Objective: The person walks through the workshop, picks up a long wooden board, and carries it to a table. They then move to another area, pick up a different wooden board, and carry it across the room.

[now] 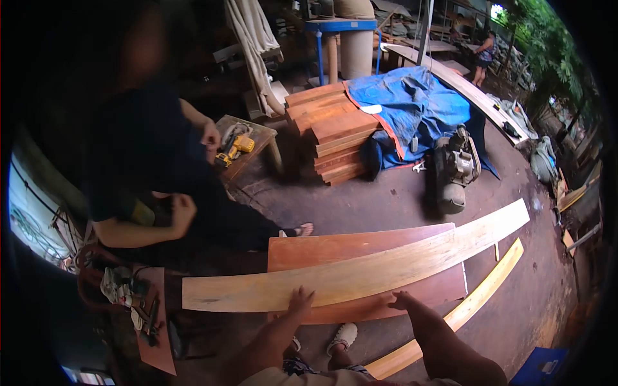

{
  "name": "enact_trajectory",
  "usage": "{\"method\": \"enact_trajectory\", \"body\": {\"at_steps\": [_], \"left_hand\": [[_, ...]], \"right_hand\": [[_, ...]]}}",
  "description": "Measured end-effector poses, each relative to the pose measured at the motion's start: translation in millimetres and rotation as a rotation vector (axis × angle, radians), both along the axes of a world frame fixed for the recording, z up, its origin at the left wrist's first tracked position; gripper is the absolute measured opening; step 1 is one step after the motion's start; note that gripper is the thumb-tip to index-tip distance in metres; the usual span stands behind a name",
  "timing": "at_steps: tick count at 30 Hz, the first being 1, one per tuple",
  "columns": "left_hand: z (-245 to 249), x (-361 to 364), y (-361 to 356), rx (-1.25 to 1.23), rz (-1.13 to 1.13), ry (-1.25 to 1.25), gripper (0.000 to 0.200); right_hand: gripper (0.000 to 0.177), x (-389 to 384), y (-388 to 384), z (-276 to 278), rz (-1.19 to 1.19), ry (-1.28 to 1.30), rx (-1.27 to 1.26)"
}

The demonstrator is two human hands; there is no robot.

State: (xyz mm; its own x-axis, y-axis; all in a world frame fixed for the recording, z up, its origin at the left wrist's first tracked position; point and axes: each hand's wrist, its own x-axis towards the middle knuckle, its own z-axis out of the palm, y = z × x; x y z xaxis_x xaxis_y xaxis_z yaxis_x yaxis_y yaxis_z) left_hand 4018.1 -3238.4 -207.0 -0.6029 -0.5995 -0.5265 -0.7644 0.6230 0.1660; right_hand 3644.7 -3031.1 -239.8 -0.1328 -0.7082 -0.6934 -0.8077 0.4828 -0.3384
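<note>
Left hand lies spread flat on the long pale plank; right hand touches its near edge, grip unclear. Plank lies across a reddish board.

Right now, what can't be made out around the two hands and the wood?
Head view, right hand: whether its fingers hook under the long pale curved wooden plank is hidden by the hand itself.
Head view, reddish-brown flat board: its middle is covered by that plank.
Head view, narrow yellow wooden strip: near end hidden behind the right forearm.
Head view, tools at left: too dark and small to name.
</note>
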Motion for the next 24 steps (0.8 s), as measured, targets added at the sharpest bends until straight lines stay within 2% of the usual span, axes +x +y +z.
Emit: {"method": "enact_trajectory", "body": {"at_steps": [1,3,4,5,7,9,13,15,16,17,18,19,20,21,22,23,24], "left_hand": [[-5,21,7,0.060,0.067,-0.054,0.073],[19,70,29,0.032,0.080,-0.083,0.067],[13,100,30,0.218,0.078,-0.060,0.059],[-6,132,29,0.402,0.075,-0.031,0.053],[-77,203,49,0.195,0.006,0.145,0.046],[-50,234,50,0.414,0.190,0.203,0.045],[-27,279,36,0.592,0.390,0.354,0.043],[-24,312,20,0.616,0.431,0.427,0.042],[-24,328,11,0.618,0.437,0.459,0.041],[-25,346,-2,0.616,0.444,0.495,0.041],[-25,366,-12,0.610,0.445,0.522,0.040],[-22,390,-20,0.610,0.455,0.541,0.039],[-19,415,-29,0.600,0.463,0.556,0.039],[-14,440,-39,0.579,0.471,0.568,0.038],[-8,467,-50,0.554,0.476,0.573,0.038],[-3,495,-56,0.530,0.487,0.571,0.037],[2,523,-63,0.506,0.492,0.564,0.037]], "right_hand": [[0.088,7,16,-8,-0.061,-0.003,-0.019],[0.085,31,39,-4,-0.197,-0.084,-0.098],[0.085,45,57,-13,-0.170,-0.076,-0.098],[0.084,62,76,-24,-0.179,-0.075,-0.236],[0.081,95,99,-34,-0.196,-0.088,-0.513],[0.081,129,106,-5,-0.256,-0.057,-0.009],[0.081,177,104,11,-0.061,-0.018,-0.115],[0.084,197,86,7,-0.042,-0.060,0.081],[0.084,213,68,28,-0.149,-0.071,0.185],[0.076,230,56,35,-0.086,0.070,0.066],[0.068,252,47,42,-0.147,0.076,-0.212],[0.060,253,12,36,0.061,-0.121,0.153],[0.052,268,-4,31,0.030,-0.019,0.231],[0.044,295,-18,57,0.009,-0.049,-0.213],[0.038,323,-41,74,0.094,-0.082,-0.572],[0.034,339,-66,77,0.141,0.080,-0.143],[0.026,361,-77,79,-0.041,-0.081,-0.270]]}}
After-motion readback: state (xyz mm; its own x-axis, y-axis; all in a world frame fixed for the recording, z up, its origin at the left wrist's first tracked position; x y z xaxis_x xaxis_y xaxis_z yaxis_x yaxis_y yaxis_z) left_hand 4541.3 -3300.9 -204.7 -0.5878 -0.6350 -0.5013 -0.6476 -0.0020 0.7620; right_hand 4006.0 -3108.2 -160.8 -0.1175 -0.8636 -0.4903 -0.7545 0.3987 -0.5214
